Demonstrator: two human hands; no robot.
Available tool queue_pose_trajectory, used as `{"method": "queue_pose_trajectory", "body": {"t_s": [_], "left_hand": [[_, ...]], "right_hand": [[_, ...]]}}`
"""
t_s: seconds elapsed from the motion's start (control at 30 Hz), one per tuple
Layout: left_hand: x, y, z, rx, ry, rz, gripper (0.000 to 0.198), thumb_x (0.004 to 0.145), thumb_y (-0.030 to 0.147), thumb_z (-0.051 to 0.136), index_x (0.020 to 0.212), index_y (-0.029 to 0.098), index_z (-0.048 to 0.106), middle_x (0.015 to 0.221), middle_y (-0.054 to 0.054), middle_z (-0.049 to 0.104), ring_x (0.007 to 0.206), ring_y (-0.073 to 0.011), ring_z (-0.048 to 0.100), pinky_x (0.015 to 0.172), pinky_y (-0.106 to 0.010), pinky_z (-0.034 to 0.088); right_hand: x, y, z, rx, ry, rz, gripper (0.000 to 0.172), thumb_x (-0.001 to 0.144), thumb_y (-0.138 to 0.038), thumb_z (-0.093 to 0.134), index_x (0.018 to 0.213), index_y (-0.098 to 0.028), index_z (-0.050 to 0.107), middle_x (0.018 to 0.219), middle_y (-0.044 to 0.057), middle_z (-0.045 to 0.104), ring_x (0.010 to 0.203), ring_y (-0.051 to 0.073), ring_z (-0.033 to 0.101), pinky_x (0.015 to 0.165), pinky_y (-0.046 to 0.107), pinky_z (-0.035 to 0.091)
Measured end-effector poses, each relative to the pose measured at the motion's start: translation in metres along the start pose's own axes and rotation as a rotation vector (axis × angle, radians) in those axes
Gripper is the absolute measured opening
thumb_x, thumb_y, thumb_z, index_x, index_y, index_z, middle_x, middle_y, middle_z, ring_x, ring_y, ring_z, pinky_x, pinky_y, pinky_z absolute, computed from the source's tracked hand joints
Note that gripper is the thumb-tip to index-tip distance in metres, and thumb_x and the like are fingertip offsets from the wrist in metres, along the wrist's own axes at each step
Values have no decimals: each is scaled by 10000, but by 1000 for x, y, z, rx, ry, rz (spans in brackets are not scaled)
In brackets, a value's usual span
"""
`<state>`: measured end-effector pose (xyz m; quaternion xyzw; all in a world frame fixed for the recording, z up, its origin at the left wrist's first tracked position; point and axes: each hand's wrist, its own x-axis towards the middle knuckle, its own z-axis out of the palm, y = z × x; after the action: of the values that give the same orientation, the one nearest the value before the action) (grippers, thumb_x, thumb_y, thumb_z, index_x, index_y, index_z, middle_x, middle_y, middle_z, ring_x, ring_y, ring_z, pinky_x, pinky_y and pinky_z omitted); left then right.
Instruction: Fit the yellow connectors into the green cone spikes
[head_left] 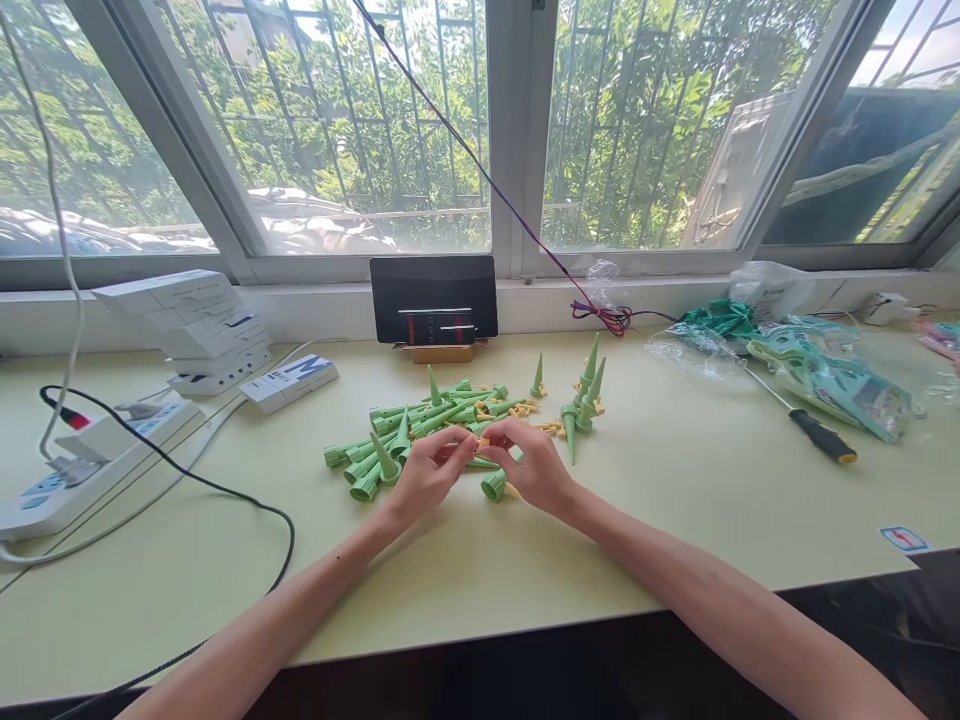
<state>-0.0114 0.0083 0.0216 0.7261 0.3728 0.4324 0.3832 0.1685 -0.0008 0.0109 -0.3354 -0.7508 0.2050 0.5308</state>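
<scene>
A pile of green plastic cone spikes [409, 425] lies on the pale green table [675, 500], mixed with small yellow plastic pieces [525, 409]. My left hand [427, 472] and my right hand [529, 465] meet over the near edge of the pile, fingertips pinched together around a green spike and a small yellow piece between them. A few spikes stand upright [589, 395] just right of the pile. One short green piece [493, 486] lies beside my right thumb.
A phone [433, 298] leans on a stand at the sill. White boxes [199, 325] and a power strip [82, 465] with cables sit at the left. A screwdriver [821, 435] and plastic bags of parts [825, 375] lie at the right. Red-black wire [600, 318] hangs down.
</scene>
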Motion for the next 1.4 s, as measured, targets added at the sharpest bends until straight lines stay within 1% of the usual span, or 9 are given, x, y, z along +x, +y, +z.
{"method": "queue_pose_trajectory", "body": {"t_s": [0.23, 0.5, 0.7, 0.8, 0.87, 1.0, 1.2, 1.3, 1.4], "left_hand": [[0, 0, 1, -8, 17, -2, 291, 918, 410, 593, 793, 151, 635, 572, 30, 470, 494, -72, 376, 446, -202, 304], [0, -5, 0, 29, 15, 19, 277, 933, 391, 577, 822, 145, 641, 634, 5, 523, 505, -73, 390, 431, -202, 301], [-1, -9, 1, 126, 39, 61, 228, 951, 367, 552, 917, 155, 627, 773, -21, 609, 597, -104, 515, 525, -225, 405], [-3, -9, 2, 265, -9, 134, 233, 955, 351, 543, 879, 155, 642, 735, -16, 601, 601, -110, 505, 539, -232, 393], [-3, -9, 3, 353, -85, 196, 237, 956, 337, 538, 866, 160, 667, 715, -13, 584, 582, -104, 470, 530, -232, 368], [-4, -8, 3, 445, -237, 261, 243, 967, 324, 518, 964, 181, 715, 793, -31, 593, 592, -99, 464, 545, -231, 372], [-6, -2, 4, 492, -291, 230, 237, 954, 330, 536, 1021, 212, 730, 875, -52, 635, 642, -121, 514, 578, -242, 402], [-6, -1, 4, 497, -327, 252, 223, 938, 337, 562, 1020, 221, 733, 868, -51, 648, 642, -131, 519, 587, -252, 409], [-6, -2, 5, 489, -331, 262, 216, 932, 333, 568, 1012, 222, 735, 864, -53, 649, 634, -132, 514, 594, -259, 410]], "right_hand": [[1, 1, 0, -41, 15, -19, 75, 940, -221, 554, 882, -200, 597, 795, 27, 633, 716, 158, 576, 676, 282, 475], [1, 0, 0, -54, 4, 28, 90, 936, -226, 533, 906, -194, 612, 818, 37, 657, 719, 158, 602, 671, 281, 497], [2, 0, -1, -66, 89, 71, 156, 957, -263, 504, 959, -192, 642, 887, 60, 699, 750, 171, 632, 714, 304, 520], [2, -3, -3, -68, 139, 82, 180, 968, -281, 486, 944, -190, 640, 876, 58, 691, 751, 169, 626, 710, 294, 512], [2, -4, -3, -69, 161, 87, 189, 973, -289, 477, 916, -191, 627, 829, 45, 671, 724, 161, 607, 700, 285, 502], [3, -7, -5, -62, 174, 92, 213, 980, -298, 458, 857, -193, 597, 749, 18, 626, 671, 146, 569, 679, 271, 486], [3, -8, -5, -51, 178, 106, 200, 969, -310, 473, 860, -196, 595, 774, 25, 641, 681, 148, 587, 675, 270, 496], [3, -9, -4, -47, 179, 107, 191, 966, -301, 475, 863, -194, 593, 771, 24, 637, 680, 145, 585, 672, 268, 498], [3, -9, -4, -45, 174, 105, 185, 966, -295, 476, 864, -193, 591, 760, 19, 629, 675, 141, 580, 667, 265, 498]]}}
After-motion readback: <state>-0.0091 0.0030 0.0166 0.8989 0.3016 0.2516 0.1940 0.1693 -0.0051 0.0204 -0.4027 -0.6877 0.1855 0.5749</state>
